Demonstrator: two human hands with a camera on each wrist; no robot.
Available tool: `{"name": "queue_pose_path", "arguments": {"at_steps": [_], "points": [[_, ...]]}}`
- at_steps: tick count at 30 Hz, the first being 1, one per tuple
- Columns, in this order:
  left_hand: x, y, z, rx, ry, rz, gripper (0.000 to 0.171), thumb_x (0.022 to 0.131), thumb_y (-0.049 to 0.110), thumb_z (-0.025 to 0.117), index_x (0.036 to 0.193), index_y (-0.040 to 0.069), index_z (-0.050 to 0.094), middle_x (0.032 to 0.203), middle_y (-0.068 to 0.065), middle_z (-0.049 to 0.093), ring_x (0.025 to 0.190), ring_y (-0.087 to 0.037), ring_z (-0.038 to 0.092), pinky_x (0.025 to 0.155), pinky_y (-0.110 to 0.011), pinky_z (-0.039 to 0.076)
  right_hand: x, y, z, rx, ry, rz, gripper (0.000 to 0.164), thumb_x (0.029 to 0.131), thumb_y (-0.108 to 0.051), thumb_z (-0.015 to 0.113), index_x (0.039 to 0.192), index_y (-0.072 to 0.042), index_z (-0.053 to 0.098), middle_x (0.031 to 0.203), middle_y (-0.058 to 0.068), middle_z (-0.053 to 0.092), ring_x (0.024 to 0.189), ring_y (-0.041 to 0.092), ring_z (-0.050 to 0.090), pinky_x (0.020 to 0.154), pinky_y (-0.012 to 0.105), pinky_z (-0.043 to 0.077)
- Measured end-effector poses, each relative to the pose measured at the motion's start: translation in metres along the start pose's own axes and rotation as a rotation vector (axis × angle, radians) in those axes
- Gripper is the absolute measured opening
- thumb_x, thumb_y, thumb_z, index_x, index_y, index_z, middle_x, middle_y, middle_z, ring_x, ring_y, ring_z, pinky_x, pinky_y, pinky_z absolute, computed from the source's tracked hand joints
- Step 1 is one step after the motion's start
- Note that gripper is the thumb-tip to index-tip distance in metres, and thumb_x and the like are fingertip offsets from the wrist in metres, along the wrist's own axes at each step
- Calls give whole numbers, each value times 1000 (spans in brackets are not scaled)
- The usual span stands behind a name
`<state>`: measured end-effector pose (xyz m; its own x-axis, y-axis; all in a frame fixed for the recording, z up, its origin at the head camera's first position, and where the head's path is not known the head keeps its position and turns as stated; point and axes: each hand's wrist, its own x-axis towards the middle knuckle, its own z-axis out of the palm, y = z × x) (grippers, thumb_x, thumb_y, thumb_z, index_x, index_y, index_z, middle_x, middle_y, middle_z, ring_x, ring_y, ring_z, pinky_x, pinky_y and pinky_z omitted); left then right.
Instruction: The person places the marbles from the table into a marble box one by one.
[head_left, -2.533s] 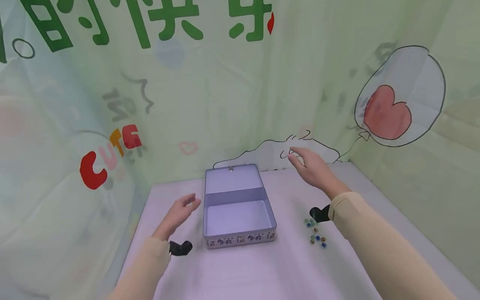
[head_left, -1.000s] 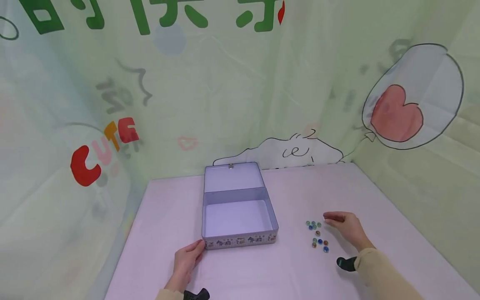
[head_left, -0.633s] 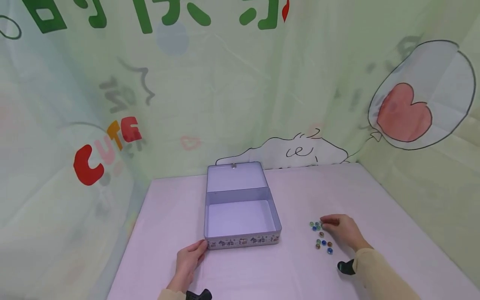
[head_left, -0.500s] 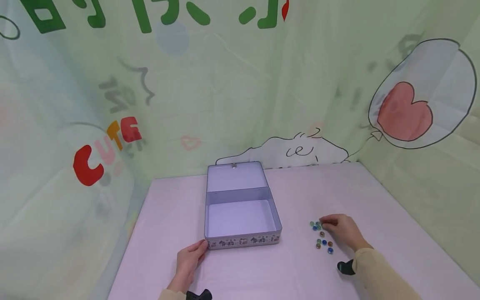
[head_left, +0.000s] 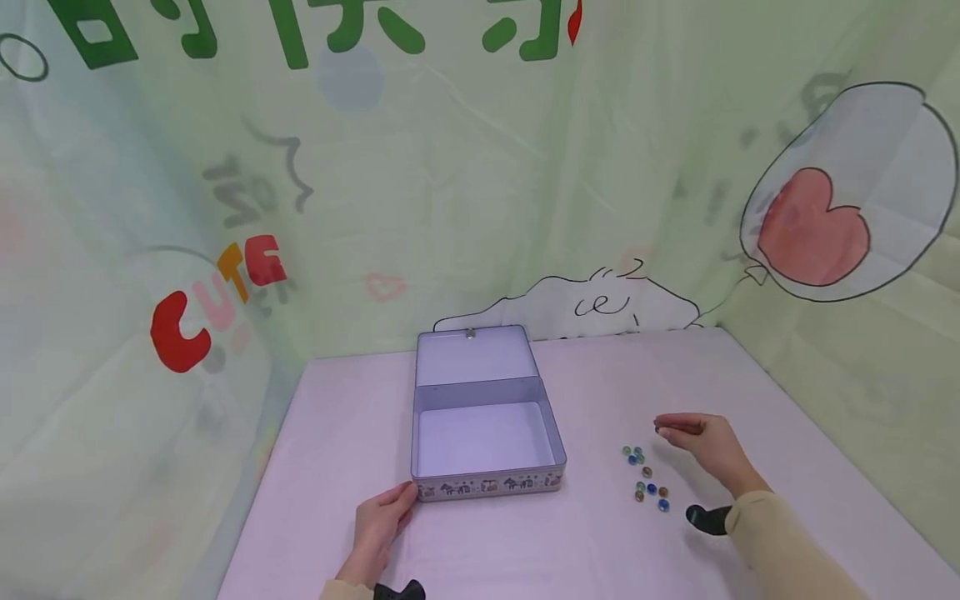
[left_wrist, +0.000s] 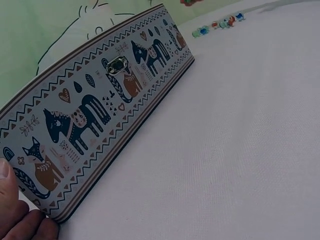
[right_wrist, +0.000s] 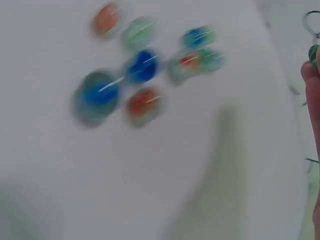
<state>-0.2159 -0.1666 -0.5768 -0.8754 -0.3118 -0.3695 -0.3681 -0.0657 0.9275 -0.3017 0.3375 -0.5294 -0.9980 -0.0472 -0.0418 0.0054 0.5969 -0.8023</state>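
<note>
An open tin box (head_left: 487, 485) with its lid tilted back lies on the table, and its inside is bare. Horses and foxes decorate its front wall (left_wrist: 100, 107). My left hand (head_left: 378, 525) holds the box's front left corner, with the thumb (left_wrist: 5, 182) against the patterned wall and the fingers bent beside the corner. To the right, my right hand (head_left: 712, 446) is raised over the table and pinches a green glass marble (right_wrist: 313, 54) at its fingertips. Just left of that hand lie several loose marbles (head_left: 652, 489) in blue, green and amber.
A pale cloth covers the table (head_left: 525, 550). Behind and on both sides hangs a printed curtain (head_left: 465, 183) with a balloon and letters. The lid (head_left: 476, 357) leans toward the rear curtain. A black wrist camera (head_left: 707, 519) sits by the right sleeve.
My right hand came down to the marbles, took one, and has lifted up and right with it. My left hand moved onto the box corner and has stayed there.
</note>
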Motion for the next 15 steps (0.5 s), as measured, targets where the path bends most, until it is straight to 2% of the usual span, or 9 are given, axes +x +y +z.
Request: {"name": "queue_pose_path", "arguments": {"at_steps": [2, 5, 8, 11, 13, 14, 15], "points": [[0, 1, 0, -10, -2, 2, 52, 91, 22, 80, 129, -9, 63, 136, -30, 61, 124, -39, 66, 94, -36, 65, -1, -11, -12, 60, 10, -21, 45, 99, -29, 69, 132, 2, 65, 120, 7, 76, 95, -8, 69, 83, 7, 58], [0, 2, -1, -17, -10, 1, 52, 90, 22, 80, 128, -10, 63, 136, -30, 61, 124, -38, 66, 94, -36, 64, -3, -29, -28, 85, 20, -43, 50, 100, -33, 67, 135, 3, 62, 114, -10, 77, 94, -12, 66, 83, 5, 56], [0, 2, -2, -16, -14, 0, 51, 90, 22, 80, 127, -10, 64, 134, -30, 63, 121, -38, 67, 93, -36, 65, -1, -45, -36, 70, 19, -47, 52, 100, -36, 66, 137, 0, 61, 112, -19, 74, 96, -13, 65, 100, 28, 61], [2, 1, -1, -12, -5, -9, 47, 90, 21, 80, 124, -9, 66, 130, -29, 66, 119, -37, 69, 91, -35, 65, 4, -61, -36, 62, 10, -55, 53, 100, -39, 66, 138, -3, 61, 115, -19, 73, 98, -12, 65, 111, 56, 52], [2, 0, -1, -12, 4, -23, 44, 90, 21, 80, 122, -8, 68, 128, -27, 68, 118, -35, 70, 90, -33, 66, 10, -72, -32, 61, 8, -71, 53, 99, -40, 66, 138, -4, 62, 118, -15, 74, 98, -11, 66, 112, 60, 49], [2, 1, -1, -12, 9, -26, 43, 90, 20, 80, 121, -7, 69, 127, -26, 69, 118, -35, 70, 90, -33, 66, 13, -79, -29, 61, 5, -81, 52, 99, -39, 67, 137, -4, 62, 119, -11, 74, 99, -9, 66, 112, 58, 51], [2, 1, -1, -10, 10, -26, 41, 91, 20, 79, 121, -7, 69, 127, -26, 69, 118, -35, 70, 90, -33, 66, 17, -86, -24, 61, 4, -96, 51, 99, -38, 67, 137, -4, 63, 121, -7, 75, 100, -8, 67, 110, 52, 54]]}}
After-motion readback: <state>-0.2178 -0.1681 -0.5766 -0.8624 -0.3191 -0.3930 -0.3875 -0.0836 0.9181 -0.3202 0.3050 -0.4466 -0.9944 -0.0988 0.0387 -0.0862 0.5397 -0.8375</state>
